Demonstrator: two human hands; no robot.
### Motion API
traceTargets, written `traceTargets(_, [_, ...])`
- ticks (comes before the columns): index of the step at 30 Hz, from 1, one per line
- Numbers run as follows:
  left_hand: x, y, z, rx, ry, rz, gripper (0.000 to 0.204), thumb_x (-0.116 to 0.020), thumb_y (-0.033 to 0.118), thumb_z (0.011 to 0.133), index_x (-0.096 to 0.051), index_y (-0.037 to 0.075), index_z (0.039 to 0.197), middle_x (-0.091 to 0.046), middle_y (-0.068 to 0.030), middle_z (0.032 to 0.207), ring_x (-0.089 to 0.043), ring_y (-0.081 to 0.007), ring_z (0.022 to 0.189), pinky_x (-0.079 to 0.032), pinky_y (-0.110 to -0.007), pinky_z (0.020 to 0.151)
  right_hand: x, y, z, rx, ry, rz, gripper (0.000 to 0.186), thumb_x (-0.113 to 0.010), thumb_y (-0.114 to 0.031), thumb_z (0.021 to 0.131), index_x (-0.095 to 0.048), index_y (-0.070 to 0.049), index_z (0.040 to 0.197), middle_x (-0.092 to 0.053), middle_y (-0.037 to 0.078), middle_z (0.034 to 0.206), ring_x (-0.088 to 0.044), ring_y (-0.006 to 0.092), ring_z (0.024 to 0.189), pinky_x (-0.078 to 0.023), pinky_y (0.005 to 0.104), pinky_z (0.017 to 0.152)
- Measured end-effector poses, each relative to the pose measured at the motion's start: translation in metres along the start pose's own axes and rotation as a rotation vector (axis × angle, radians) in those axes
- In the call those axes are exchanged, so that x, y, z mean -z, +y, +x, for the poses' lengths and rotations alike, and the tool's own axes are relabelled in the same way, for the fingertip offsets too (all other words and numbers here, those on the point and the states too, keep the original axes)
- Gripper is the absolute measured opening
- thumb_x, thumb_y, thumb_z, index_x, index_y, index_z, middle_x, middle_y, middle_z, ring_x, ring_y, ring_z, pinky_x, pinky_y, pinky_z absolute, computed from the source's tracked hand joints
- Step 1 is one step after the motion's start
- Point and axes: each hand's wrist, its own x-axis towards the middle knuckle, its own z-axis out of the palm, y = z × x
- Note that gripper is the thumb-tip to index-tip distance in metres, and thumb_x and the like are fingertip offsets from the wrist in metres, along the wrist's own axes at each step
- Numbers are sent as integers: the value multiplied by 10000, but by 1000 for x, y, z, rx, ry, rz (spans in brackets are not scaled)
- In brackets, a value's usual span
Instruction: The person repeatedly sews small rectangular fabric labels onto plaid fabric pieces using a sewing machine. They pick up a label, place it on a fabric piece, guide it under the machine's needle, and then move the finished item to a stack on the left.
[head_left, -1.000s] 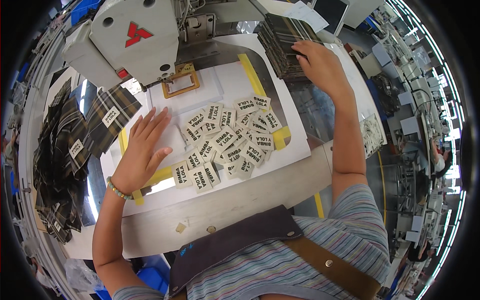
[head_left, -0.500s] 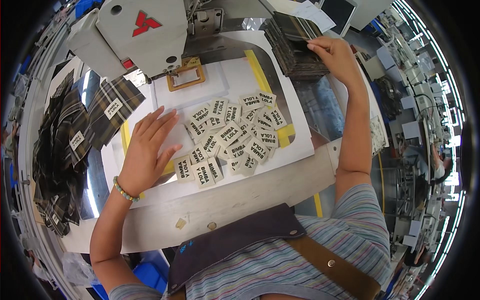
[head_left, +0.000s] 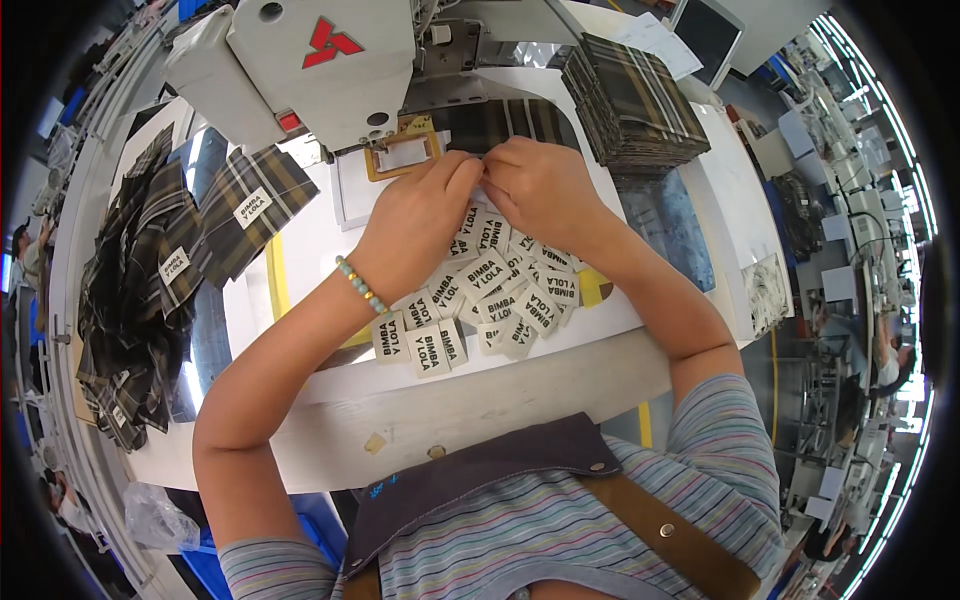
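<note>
Your two hands meet just below the sewing machine [head_left: 300, 70]: your left hand [head_left: 415, 225] comes in from the lower left, wrist bent, a beaded bracelet [head_left: 360, 285] on it, and your right hand [head_left: 545, 190] comes in from the right with the forearm running down to your striped sleeve. The fingertips of both are pinched together at one spot, close over a small white label [head_left: 478, 178] at the lower edge of a dark plaid fabric piece [head_left: 500, 122]; the pinch is narrow, but your fingers hide most of what they grip, so I cannot tell how much of the label or cloth each hand holds. That fabric piece lies on the machine bed just behind your knuckles, touching your fingertips, beside one tan rectangular frame [head_left: 403, 155] under the machine head. Below your hands a loose heap of white printed labels [head_left: 490, 295] spreads over the white table [head_left: 500, 390], roughly two dozen, too overlapped to count exactly; part of the heap lies under your palms. One stack of plaid pieces [head_left: 630, 95] stands behind your right hand, near but apart. Well off to your left lies a pile of plaid pieces with labels sewn on [head_left: 170, 270], three of those labels showing.
</note>
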Motion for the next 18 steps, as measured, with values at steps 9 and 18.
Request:
traceTargets(9, [-5,-24,-4,-56,68,61,149,-732,-13,861,-731,41,999,-708,-97,981,-700,-296,891,-586,-402,773,26,11,-33,-65,-70,-169,121,-742,-91,800,-790,-64,909,-696,18,887,-691,217,889,-590,348,731])
traceTargets(18, [16,-43,-28,-146,52,216,171,-743,-3,773,-758,36,939,-708,-66,928,-693,-255,878,-591,-372,766,5,16,-17,60,-57,-202,117,-729,-48,807,-762,-30,918,-737,51,957,-710,224,897,-589,355,734])
